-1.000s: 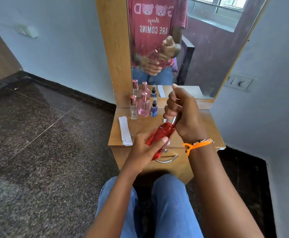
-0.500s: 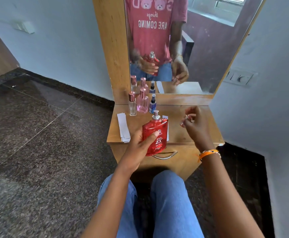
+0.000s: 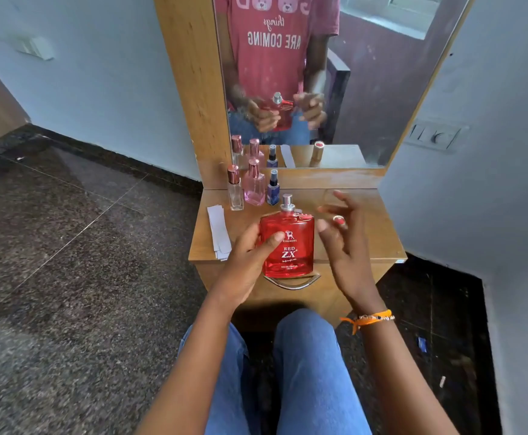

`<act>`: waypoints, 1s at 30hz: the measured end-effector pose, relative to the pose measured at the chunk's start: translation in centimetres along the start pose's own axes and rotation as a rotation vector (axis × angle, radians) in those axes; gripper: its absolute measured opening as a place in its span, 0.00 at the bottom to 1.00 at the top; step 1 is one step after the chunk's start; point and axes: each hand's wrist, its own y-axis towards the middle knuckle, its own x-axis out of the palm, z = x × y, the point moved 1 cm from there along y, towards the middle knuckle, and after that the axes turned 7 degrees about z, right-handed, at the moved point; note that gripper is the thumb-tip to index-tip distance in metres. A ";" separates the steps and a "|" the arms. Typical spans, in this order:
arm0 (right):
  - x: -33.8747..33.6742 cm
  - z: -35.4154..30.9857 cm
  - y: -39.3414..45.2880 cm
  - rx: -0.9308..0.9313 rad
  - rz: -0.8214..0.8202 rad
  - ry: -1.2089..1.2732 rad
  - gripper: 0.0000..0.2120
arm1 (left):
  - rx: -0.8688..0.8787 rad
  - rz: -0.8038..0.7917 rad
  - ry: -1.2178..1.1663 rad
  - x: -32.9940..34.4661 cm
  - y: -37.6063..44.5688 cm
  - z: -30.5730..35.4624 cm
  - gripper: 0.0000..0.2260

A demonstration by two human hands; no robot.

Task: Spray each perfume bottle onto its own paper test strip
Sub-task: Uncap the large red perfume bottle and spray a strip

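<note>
My left hand [image 3: 250, 255] grips a flat red perfume bottle [image 3: 291, 246] labelled "RED ZX", upright above the front of the small wooden table [image 3: 378, 243]. Its cap is off and the silver spray nozzle [image 3: 287, 202] is bare. My right hand [image 3: 341, 243] hovers just right of the bottle, fingers spread, holding nothing. The red and gold cap [image 3: 338, 220] stands on the table behind those fingers, partly hidden. A stack of white paper strips [image 3: 218, 232] lies at the table's left edge.
Three small bottles stand at the table's back left: a clear one with a rose cap [image 3: 235, 193], a pink one [image 3: 254, 188] and a dark blue one [image 3: 273, 191]. A mirror [image 3: 366, 89] rises behind the table. A metal drawer handle [image 3: 292, 284] is below.
My right hand pulled the cap off the red bottle, set it on the table and let go. My left hand turned the bottle from tilted to upright.
</note>
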 end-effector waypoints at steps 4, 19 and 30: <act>0.7 -1.3 -0.6 0.038 -0.245 0.091 0.26 | 0.035 -0.017 0.010 1.1 0.5 -0.5 0.17; -1.7 0.4 -1.5 0.311 -0.128 0.338 0.24 | 0.286 0.243 1.099 3.0 7.4 -2.5 0.17; -1.5 1.1 -1.7 0.372 -0.089 0.358 0.22 | 0.337 0.263 1.413 3.8 8.8 -4.0 0.13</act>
